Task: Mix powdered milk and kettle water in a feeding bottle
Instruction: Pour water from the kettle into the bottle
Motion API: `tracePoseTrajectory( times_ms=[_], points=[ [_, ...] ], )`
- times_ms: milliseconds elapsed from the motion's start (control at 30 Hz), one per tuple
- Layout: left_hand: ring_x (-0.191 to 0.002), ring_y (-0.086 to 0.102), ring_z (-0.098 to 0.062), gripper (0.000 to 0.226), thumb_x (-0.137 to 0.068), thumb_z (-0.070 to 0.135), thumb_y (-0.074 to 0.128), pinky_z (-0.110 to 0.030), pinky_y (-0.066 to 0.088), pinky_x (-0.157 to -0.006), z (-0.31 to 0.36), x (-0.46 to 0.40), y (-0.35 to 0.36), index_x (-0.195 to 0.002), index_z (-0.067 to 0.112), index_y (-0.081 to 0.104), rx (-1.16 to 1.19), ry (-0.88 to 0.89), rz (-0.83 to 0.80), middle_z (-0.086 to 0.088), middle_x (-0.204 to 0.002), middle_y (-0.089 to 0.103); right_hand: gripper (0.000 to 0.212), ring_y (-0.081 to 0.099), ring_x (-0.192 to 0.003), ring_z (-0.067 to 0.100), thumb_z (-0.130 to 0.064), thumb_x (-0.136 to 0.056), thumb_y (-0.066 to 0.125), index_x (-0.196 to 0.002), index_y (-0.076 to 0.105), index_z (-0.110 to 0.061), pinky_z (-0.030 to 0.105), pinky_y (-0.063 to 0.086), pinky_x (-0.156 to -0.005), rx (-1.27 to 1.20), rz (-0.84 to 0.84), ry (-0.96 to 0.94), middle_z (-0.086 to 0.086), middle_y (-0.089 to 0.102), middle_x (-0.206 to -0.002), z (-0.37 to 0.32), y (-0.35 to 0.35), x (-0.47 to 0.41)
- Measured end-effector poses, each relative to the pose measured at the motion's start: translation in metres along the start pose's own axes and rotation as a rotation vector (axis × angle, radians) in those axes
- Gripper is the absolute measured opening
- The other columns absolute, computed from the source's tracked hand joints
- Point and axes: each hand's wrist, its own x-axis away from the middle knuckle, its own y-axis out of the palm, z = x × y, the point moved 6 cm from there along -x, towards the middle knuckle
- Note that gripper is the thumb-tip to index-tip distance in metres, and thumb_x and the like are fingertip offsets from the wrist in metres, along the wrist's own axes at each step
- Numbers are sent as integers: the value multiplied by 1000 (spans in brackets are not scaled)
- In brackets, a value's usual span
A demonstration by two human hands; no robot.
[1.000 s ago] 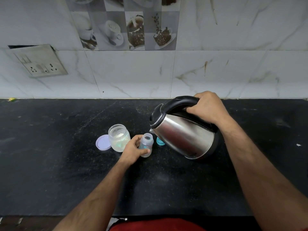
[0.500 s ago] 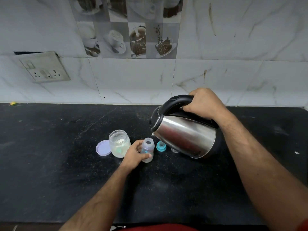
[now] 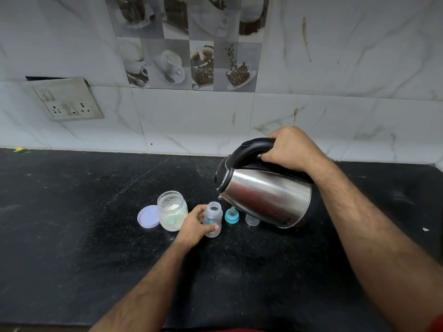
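The kettle (image 3: 266, 200) hangs tilted over the counter (image 3: 72, 236), its handle gripped by the right hand (image 3: 291, 149). Its spout sits above and just right of the bottle (image 3: 213, 219), which stands upright, mouth open, gripped by the left hand (image 3: 194, 227). Judged next: shift the spout left over the mouth.

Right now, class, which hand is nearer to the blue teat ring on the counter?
Left. The left hand grips the feeding bottle just beside the blue teat ring; the right hand is up on the kettle handle.
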Motion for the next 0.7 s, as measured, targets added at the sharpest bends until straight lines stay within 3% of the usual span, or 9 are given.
tracePoseTrajectory(
  times_ms=[300, 700],
  points=[
    [-109, 68, -14, 57, -69, 0, 84, -42, 51, -103, -5, -3, -2, -115, 23, 59, 15, 0, 9, 2, -115, 72, 22, 51, -58, 16, -31, -75, 72, -70, 64, -12, 28, 34, -51, 33, 1, -14, 2, 58, -62, -6, -4, -1],
    [-108, 66, -11, 56, -72, -1, 83, -34, 51, -100, -5, -3, -3, -116, 22, 57, 19, -1, 41, 5, -116, 70, 23, 53, -59, 18, -30, -74, 72, -61, 57, -19, 28, 33, -52, 25, -12, -26, -2, 56, -58, -8, -10, -3]
  ],
)
